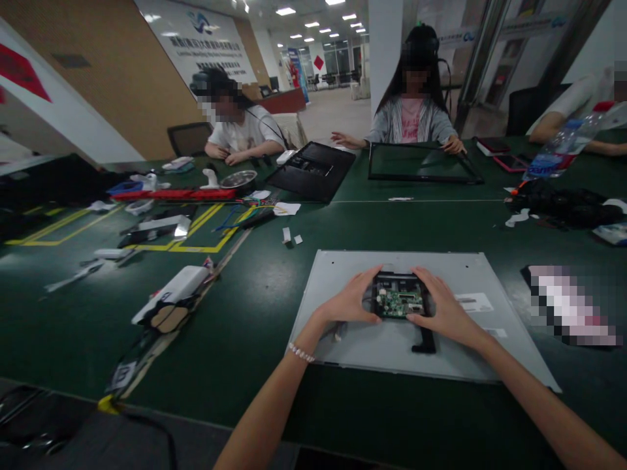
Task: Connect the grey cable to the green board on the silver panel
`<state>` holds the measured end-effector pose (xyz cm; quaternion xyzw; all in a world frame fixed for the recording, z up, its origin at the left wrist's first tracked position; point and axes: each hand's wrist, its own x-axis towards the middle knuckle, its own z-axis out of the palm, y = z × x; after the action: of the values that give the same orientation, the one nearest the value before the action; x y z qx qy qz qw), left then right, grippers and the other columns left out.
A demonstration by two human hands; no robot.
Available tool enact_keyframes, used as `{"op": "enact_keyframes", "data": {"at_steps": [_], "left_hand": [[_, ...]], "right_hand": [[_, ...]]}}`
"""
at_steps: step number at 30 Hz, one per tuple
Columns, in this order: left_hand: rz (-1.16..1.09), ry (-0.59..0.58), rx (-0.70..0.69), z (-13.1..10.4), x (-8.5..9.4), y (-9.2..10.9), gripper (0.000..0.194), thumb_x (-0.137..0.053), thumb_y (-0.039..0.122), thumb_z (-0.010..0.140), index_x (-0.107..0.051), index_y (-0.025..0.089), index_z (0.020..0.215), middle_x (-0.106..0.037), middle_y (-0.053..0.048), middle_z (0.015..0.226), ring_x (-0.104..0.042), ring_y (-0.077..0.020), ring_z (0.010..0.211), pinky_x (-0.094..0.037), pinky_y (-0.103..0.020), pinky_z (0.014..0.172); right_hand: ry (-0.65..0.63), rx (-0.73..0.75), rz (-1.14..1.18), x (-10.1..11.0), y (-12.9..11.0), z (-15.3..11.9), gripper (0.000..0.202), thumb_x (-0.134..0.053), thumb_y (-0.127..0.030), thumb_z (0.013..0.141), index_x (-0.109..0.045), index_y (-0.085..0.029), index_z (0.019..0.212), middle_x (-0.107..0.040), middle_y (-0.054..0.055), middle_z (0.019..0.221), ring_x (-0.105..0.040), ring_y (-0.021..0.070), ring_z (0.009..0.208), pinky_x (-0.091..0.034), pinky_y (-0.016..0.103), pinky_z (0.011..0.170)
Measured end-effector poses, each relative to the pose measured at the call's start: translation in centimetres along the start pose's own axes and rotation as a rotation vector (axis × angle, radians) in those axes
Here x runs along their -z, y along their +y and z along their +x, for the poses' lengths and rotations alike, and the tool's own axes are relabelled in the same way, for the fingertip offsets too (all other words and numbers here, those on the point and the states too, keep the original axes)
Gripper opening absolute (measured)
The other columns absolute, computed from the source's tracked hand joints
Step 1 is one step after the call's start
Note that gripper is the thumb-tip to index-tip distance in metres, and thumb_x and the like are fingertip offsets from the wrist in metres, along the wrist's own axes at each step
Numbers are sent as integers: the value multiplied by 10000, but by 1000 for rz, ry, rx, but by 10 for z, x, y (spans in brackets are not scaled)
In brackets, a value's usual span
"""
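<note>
A green circuit board in a black frame sits over the middle of a flat grey metal panel, which lies on the table in front of me. My left hand grips the left side of the board's frame, thumb at the lower edge and fingers at the upper corner. On the opposite side my right hand holds it the same way. Below the board a black bracket-like piece rests on the panel. Whether the board touches the panel is hard to tell.
A white battery-like pack with cables lies left on the green table. Right of the panel is a blurred-out flat object. Across the table, one person holds a black screen frame beside a black cover. A bottle is at far right.
</note>
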<state>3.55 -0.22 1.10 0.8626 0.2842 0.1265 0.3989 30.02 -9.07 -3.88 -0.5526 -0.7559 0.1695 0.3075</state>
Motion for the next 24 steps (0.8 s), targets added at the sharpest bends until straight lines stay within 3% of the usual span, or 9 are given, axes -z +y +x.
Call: {"op": "enact_keyframes", "data": {"at_steps": [5, 13, 16, 19, 21, 24], "left_hand": [[-8, -13, -19, -1, 3, 3, 1178, -814, 415, 645, -123, 213, 1577, -253, -184, 1592, -252, -378, 1452, -175, -582, 1182], [22, -41, -21, -5, 4, 3, 1200, -822, 412, 631, -111, 226, 1580, -189, -167, 1622, -188, -353, 1487, -169, -555, 1198], [64, 12, 25, -10, 29, -10, 1035, -761, 449, 720, -201, 224, 1561, -176, -139, 1633, -223, -302, 1487, -243, -497, 1191], [264, 289, 214, -14, 72, -38, 581, -574, 354, 887, -441, 215, 1435, -439, -95, 1517, -413, -231, 1392, -317, -426, 1163], [468, 440, 396, -15, 101, -61, 426, -521, 258, 912, -546, 160, 1325, -544, -115, 1419, -499, -235, 1309, -355, -401, 1131], [690, 433, 588, -17, 130, -90, 322, -513, 183, 911, -612, 142, 1215, -623, -131, 1304, -574, -244, 1190, -420, -356, 1048]], "right_hand": [[-9, -32, 9, 0, 2, -2, 897, -653, -489, 816, -184, -299, 1557, -245, 114, 1622, -259, 337, 1471, -225, 580, 1176], [-6, -16, 9, -1, 2, -2, 863, -653, -485, 823, -215, -292, 1541, -319, 122, 1583, -299, 340, 1451, -257, 581, 1166], [-14, -14, 6, 0, 3, -3, 874, -652, -486, 824, -200, -302, 1549, -312, 122, 1587, -300, 354, 1449, -276, 593, 1154], [-17, -9, 0, 0, 5, -4, 867, -643, -489, 834, -191, -311, 1552, -297, 121, 1595, -290, 358, 1453, -274, 602, 1154], [-16, -5, 0, 0, 5, -4, 860, -638, -492, 838, -191, -310, 1550, -289, 118, 1600, -282, 352, 1459, -268, 598, 1159], [-13, -5, 5, 0, 5, -4, 862, -642, -495, 835, -201, -299, 1548, -288, 122, 1600, -285, 347, 1459, -268, 588, 1164]]}}
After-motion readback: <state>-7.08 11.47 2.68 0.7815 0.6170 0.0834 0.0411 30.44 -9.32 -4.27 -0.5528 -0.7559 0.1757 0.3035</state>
